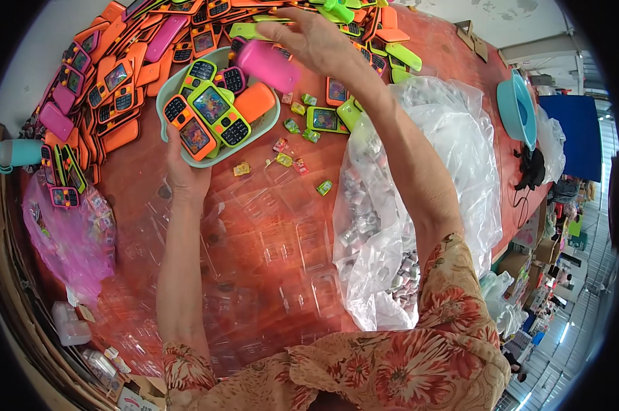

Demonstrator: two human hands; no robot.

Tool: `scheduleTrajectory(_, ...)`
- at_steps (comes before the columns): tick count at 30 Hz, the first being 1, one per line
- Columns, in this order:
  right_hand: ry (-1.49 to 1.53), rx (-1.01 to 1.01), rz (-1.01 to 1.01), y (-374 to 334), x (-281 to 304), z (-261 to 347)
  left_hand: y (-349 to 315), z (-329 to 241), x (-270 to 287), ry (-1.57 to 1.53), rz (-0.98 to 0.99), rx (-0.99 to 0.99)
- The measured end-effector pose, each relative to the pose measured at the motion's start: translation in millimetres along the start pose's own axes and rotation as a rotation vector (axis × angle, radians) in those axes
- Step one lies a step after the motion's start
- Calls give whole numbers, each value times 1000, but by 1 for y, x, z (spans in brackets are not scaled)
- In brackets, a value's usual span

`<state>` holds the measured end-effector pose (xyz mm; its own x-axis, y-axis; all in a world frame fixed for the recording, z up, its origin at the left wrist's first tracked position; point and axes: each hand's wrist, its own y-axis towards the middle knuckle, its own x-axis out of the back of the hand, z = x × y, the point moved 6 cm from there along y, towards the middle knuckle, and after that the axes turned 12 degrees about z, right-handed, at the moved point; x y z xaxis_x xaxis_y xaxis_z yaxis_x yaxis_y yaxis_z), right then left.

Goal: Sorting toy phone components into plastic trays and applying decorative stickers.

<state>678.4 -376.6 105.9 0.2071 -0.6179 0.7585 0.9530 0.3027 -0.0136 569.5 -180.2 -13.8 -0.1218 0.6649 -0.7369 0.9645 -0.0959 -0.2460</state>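
A pale green plastic tub [217, 162] stands at the front of a heap of toy phones. My left hand [188, 168] grips its near left rim, fingers partly hidden by the wall. Inside lie several toy phones, including a green-framed one [217, 113] on top and an orange one [254, 101] with its plain back up. Above the tub's far right side, a pink toy phone [267, 65] is blurred by motion against the fingers of my right hand [309, 44], which appears to hold it.
Orange, green and pink toy phones [117, 79] are heaped along the far side. Small wrapped candies [283, 159] and clear plastic trays [278, 250] lie on the red table [234, 185]. A clear bag [453, 144] of small pieces lies right, a pink bag [69, 233] left, a blue basin [517, 109] far right.
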Motion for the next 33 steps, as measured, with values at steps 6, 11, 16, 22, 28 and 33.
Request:
scheduleTrajectory(6, -588, -443, 274, -27, -24, -103, 7, 9, 7, -22, -13, -5)
scheduleTrajectory(11, -660, -484, 183, -24, -38, -118, 5, 6, 7, -28, 23, 12)
scheduleTrajectory(16, -475, -459, 91, -23, -23, -113, 8, 8, 7, -41, 16, 13)
scheduleTrajectory(22, -23, -289, 168, -18, -28, -24, 5, 5, 3, -14, 15, 11)
scheduleTrajectory(28, 317, 43, 93, -10, -40, 11, 7, 3, 3, 10, 58, -27)
scheduleTrajectory(33, -94, -40, 152, 5, -49, -62, 6, 6, 1, -84, 42, 20)
